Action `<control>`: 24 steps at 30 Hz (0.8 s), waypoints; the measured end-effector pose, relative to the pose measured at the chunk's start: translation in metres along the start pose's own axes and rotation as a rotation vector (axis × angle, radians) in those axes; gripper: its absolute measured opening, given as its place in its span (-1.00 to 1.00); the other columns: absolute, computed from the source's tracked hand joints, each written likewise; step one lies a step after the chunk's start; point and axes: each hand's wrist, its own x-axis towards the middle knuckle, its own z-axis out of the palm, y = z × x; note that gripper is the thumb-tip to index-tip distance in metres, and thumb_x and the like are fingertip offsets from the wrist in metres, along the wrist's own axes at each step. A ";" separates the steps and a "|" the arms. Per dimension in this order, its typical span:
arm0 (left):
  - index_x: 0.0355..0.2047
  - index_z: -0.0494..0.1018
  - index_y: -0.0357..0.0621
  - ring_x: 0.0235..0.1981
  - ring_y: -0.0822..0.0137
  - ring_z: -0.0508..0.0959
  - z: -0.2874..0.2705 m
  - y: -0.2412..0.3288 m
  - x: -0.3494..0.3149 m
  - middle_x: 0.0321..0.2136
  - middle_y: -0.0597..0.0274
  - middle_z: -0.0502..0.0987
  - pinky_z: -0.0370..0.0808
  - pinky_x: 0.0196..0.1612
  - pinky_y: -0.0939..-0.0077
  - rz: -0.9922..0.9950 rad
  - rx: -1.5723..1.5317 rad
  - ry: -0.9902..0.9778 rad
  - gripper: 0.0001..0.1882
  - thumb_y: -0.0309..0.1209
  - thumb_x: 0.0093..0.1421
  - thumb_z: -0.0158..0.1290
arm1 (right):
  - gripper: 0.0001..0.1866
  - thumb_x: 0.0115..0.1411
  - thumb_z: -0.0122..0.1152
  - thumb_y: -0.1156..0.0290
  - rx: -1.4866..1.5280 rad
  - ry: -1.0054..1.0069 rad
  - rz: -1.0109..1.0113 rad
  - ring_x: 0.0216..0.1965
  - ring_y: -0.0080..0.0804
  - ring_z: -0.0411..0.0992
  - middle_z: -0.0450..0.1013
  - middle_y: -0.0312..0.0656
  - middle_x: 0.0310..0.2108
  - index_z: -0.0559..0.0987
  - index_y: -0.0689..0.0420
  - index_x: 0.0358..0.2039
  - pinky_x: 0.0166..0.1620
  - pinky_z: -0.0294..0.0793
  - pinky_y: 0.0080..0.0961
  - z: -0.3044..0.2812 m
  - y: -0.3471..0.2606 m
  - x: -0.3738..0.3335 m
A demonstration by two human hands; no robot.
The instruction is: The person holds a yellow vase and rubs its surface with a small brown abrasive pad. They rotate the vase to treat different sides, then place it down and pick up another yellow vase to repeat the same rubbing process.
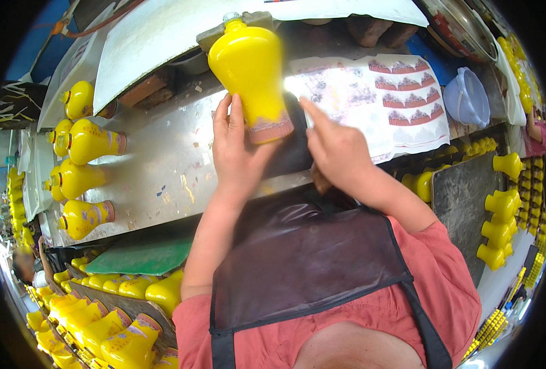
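A glossy yellow vase-shaped bottle (248,67) lies in front of me, its narrow neck pointing away and resting by a grey block (210,38). Around its near end runs a pinkish patterned band (270,129). My left hand (239,138) grips that end, fingers along its left side. Right of the bottle, my right hand (337,141) is closed with the index finger pointing toward it. A bit of something white and a brown end show at this hand, but I cannot make out the thing. A dark pad (294,150) lies beneath.
A sheet of red-and-purple patterned decals (408,92) lies on the metal table (168,154) at right, beside a pale blue bucket (466,98). Several yellow bottles (91,141) line the left end. More bottles (131,341) stand lower left, near a green board (140,252). Another person (33,267) is at far left.
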 end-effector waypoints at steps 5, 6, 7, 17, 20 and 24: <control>0.49 -0.07 -0.31 0.33 -0.07 0.27 -0.006 -0.004 0.003 0.39 -0.20 0.12 0.27 0.34 0.15 -0.187 -0.271 -0.086 -0.17 -0.25 0.34 0.01 | -0.43 0.38 0.14 0.21 0.667 -0.325 0.224 -0.10 -0.17 0.61 0.62 0.13 -0.16 0.39 0.26 0.29 0.03 0.52 -0.29 -0.007 0.016 0.033; 0.48 -0.09 -0.34 0.39 -0.13 0.21 -0.004 -0.003 0.004 0.38 -0.27 0.11 0.21 0.39 0.11 -0.250 -0.339 -0.081 -0.19 -0.25 0.35 -0.05 | -0.43 0.37 0.14 0.20 0.640 -0.370 0.266 -0.10 -0.16 0.61 0.62 0.13 -0.15 0.40 0.23 0.30 0.03 0.52 -0.29 -0.005 0.018 0.038; 0.49 -0.13 -0.37 0.42 -0.14 0.15 0.001 -0.002 0.006 0.42 -0.27 0.06 0.10 0.44 0.13 -0.268 -0.287 -0.073 -0.19 -0.24 0.37 -0.12 | -0.43 0.36 0.15 0.20 0.633 -0.404 0.267 -0.09 -0.14 0.61 0.62 0.12 -0.14 0.40 0.21 0.30 0.04 0.52 -0.29 -0.003 0.018 0.042; 0.49 -0.16 -0.40 0.47 -0.20 0.03 0.010 0.002 0.007 0.45 -0.30 -0.01 -0.03 0.48 0.09 -0.253 -0.180 -0.055 -0.17 -0.16 0.39 -0.16 | -0.43 0.34 0.19 0.18 0.696 -0.334 0.262 -0.11 -0.25 0.61 0.63 0.06 -0.11 0.44 0.13 0.30 0.03 0.52 -0.36 0.017 0.019 0.043; 0.49 -0.17 -0.40 0.47 -0.19 0.03 0.011 0.003 0.007 0.45 -0.30 -0.02 -0.03 0.48 0.09 -0.266 -0.185 -0.054 -0.17 -0.14 0.40 -0.16 | -0.43 0.34 0.19 0.17 0.710 -0.311 0.225 -0.12 -0.26 0.61 0.63 0.06 -0.11 0.44 0.12 0.30 0.03 0.52 -0.37 0.018 0.019 0.042; 0.49 -0.17 -0.40 0.47 -0.19 0.04 0.010 0.004 0.008 0.45 -0.30 -0.02 -0.02 0.48 0.10 -0.266 -0.166 -0.064 -0.16 -0.12 0.40 -0.16 | -0.44 0.35 0.18 0.17 0.675 -0.335 0.233 -0.12 -0.27 0.60 0.63 0.05 -0.11 0.44 0.13 0.30 0.03 0.52 -0.38 0.016 0.017 0.044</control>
